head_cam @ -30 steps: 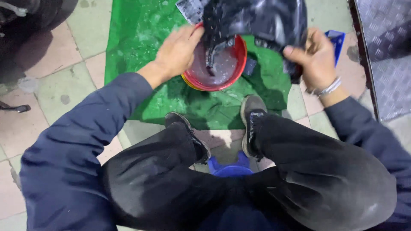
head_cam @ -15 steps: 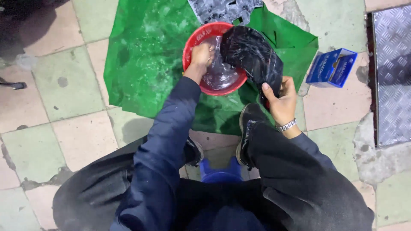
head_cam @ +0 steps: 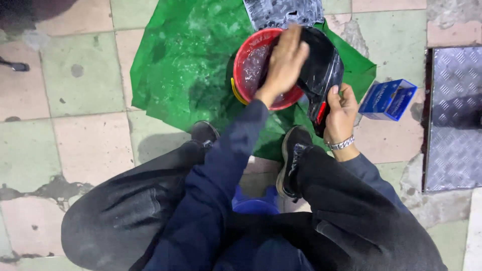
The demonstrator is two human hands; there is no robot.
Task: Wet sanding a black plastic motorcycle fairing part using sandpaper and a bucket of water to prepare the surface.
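Both hands meet at one glossy black rubber tube point(head_cam: 321, 65), which I see draped over the round red plastic basin point(head_cam: 251, 60): left hand point(head_cam: 286, 60) pressed flat, fingers spread, on it; right hand point(head_cam: 341, 113) gripping its lower edge, above the green plastic sheet point(head_cam: 186, 65).

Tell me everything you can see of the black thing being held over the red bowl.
The black thing is glossy and wet-looking, rounded like a shell or a piece of moulded plastic, with a small red patch near its lower edge. What it is exactly cannot be told. It is held tilted over the right rim of the red bowl, which holds soapy-looking water. The right hand grips its lower edge, and the left hand lies flat across its upper left side. Under it lies a green sheet.
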